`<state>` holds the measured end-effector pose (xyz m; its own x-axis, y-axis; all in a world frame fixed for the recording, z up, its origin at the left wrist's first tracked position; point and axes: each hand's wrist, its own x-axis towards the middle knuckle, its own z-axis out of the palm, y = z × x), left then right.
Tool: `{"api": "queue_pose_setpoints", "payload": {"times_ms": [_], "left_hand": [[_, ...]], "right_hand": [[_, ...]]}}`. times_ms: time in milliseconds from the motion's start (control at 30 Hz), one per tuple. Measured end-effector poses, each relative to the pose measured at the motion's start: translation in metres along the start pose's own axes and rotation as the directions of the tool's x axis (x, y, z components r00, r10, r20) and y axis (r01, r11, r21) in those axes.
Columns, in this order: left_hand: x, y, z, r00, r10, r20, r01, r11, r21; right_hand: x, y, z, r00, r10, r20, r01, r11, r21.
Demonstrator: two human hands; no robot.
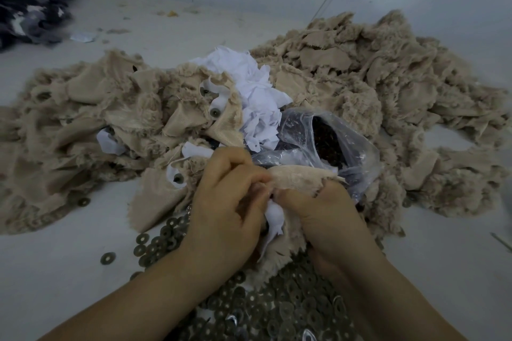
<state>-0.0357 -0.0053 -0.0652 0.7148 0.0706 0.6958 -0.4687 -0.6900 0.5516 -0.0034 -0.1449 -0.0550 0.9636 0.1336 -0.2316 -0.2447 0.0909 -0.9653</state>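
Two hands together in the near middle, both on one thing. With the left hand [230, 202], fingers curled, pinching the left edge of one beige fur piece [300, 178]. With the right hand [324, 213], also curled, gripping the same piece from the right, thumb tip close against the left thumb. Between the two hands, one white scrap [274, 220], caught at the thumbs and hanging down. Beige fur piece held a little above the desk [55, 279], just in front of one clear plastic bag [346, 147], open and filled with small dark parts, too many for counting.

Under the wrists, one heap of metal washers [277, 310], far beyond counting. Left of it, two loose washers [108, 258] lying apart on the desk.

Behind the hands, two heaps of beige fur: one left heap [83, 119] and one right heap [388, 77], the right one reaching far. Between them, one pile of white scraps [255, 83]. In the left heap, three round eyes [214, 111] visible, each on white backing.

In the far left corner, one dark cloth [27, 8].
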Motion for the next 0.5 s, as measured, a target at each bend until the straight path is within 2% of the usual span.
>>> {"api": "queue_pose_setpoints", "payload": {"times_ms": [100,200,300,400,500], "left_hand": [[0.001,-0.005,-0.002,0.984,0.177,0.038,-0.179,0.98,0.089],[-0.001,-0.008,-0.003,0.947,0.291,0.135,-0.302,0.951,0.063],[-0.003,-0.012,-0.008,0.932,0.287,0.22,-0.303,0.952,0.043],[-0.001,-0.015,-0.013,0.911,0.302,0.281,-0.323,0.946,0.034],[0.006,-0.016,-0.019,0.894,0.332,0.299,-0.354,0.935,0.02]], "right_hand": [[0.001,-0.001,-0.003,0.998,0.029,0.049,-0.03,0.999,0.032],[0.002,-0.003,-0.005,0.993,0.09,0.076,-0.097,0.991,0.096],[0.005,-0.007,-0.008,0.976,0.165,0.139,-0.186,0.97,0.156],[0.006,-0.011,-0.01,0.953,0.224,0.202,-0.251,0.961,0.117],[0.004,-0.012,-0.009,0.904,0.301,0.305,-0.367,0.911,0.187]]}}
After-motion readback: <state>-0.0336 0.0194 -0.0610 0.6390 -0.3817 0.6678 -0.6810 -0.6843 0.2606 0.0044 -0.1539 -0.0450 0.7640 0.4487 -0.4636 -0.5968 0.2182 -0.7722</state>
